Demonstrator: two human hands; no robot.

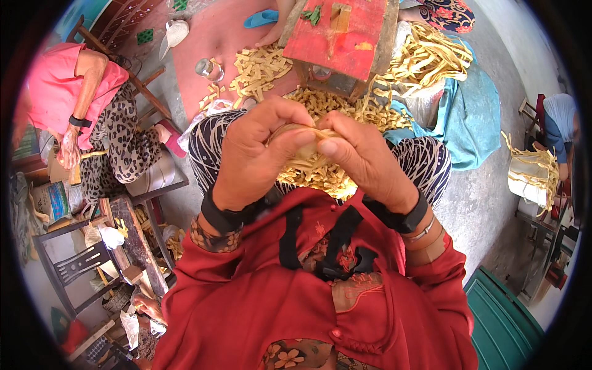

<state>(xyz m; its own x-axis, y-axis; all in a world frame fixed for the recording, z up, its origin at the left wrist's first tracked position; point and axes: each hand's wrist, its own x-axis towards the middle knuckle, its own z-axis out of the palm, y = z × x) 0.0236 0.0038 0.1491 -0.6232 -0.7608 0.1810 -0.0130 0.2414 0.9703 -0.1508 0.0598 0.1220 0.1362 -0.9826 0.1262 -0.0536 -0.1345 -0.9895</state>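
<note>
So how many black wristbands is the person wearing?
2: one black wristband on the left wrist below the left hand, the other wristband on the right wrist below the right hand. Both hands hold tan strips.

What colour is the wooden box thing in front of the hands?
The wooden box has a red top with worn, bare wood sides, seen in the head view.

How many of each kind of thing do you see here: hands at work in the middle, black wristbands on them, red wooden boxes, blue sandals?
Hands at work: 2, the left hand and the right hand, both on a pale strip bundle
Black wristbands: 2
Red wooden box: 1
Blue sandal: 1
Total: 6
</note>
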